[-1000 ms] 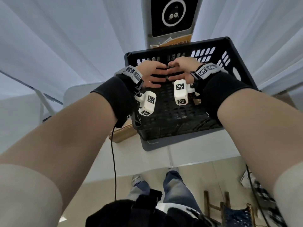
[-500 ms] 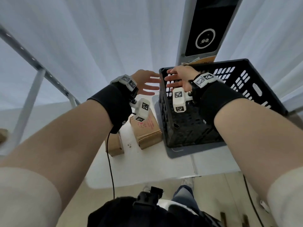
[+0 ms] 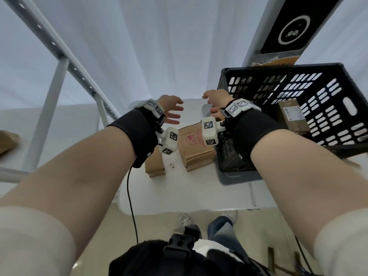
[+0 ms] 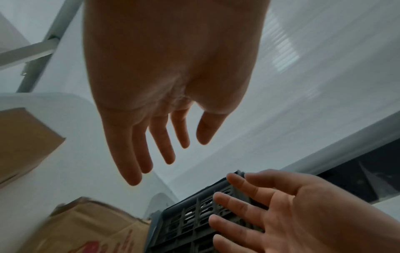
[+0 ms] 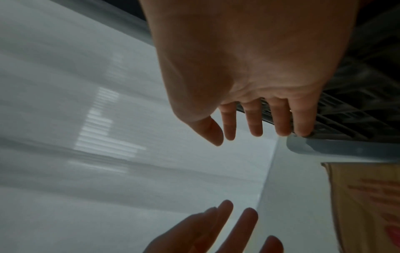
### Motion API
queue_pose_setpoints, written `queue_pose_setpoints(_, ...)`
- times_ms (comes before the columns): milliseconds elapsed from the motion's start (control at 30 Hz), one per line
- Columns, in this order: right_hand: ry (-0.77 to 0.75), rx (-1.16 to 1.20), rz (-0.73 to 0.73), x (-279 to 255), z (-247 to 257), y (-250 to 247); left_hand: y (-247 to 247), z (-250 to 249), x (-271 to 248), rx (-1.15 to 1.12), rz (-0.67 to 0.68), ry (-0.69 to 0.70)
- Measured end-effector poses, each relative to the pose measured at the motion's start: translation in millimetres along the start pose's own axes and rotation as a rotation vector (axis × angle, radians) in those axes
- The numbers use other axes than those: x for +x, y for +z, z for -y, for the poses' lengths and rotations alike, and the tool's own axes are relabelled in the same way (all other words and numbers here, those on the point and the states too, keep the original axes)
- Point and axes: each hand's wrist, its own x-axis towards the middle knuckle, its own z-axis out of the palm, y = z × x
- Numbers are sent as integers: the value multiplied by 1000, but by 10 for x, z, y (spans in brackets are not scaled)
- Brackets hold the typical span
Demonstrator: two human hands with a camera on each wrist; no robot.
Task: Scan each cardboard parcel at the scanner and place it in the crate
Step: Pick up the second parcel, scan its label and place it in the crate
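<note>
Both hands have left the crate [image 3: 310,80] and come over the white table [image 3: 179,192]; a parcel [image 3: 292,116] now shows inside it, at center right of the head view. That one leans against the far mesh wall, label up, long axis running up the frame. Left hand [image 3: 169,108] hovers with fingers spread and straight, holding nothing. Right hand [image 3: 215,100] hangs beside the crate's left wall, fingers loosely extended, also holding nothing. Below them, at frame center, a larger parcel [image 3: 196,144] with red print lies flat, long axis running away from the camera, and a smaller one [image 3: 154,166] sits just to its left. At upper right the scanner [image 3: 286,28] stands behind the crate; white curtains and a grey metal frame [image 3: 55,62] fill the rest
</note>
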Motion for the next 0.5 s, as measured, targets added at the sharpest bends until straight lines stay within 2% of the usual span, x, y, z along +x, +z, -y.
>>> queue_pose_setpoints(300,64,-361,19,506,-589,435,56,560,467,98,-52,-174)
queue_pose_setpoints(333,84,-344,5,561,-633,447,57,605,507,125,-58,-195)
queue_pose_setpoints(500,42,-547,19,766,-886,552,60,799,700,145,-26,-301)
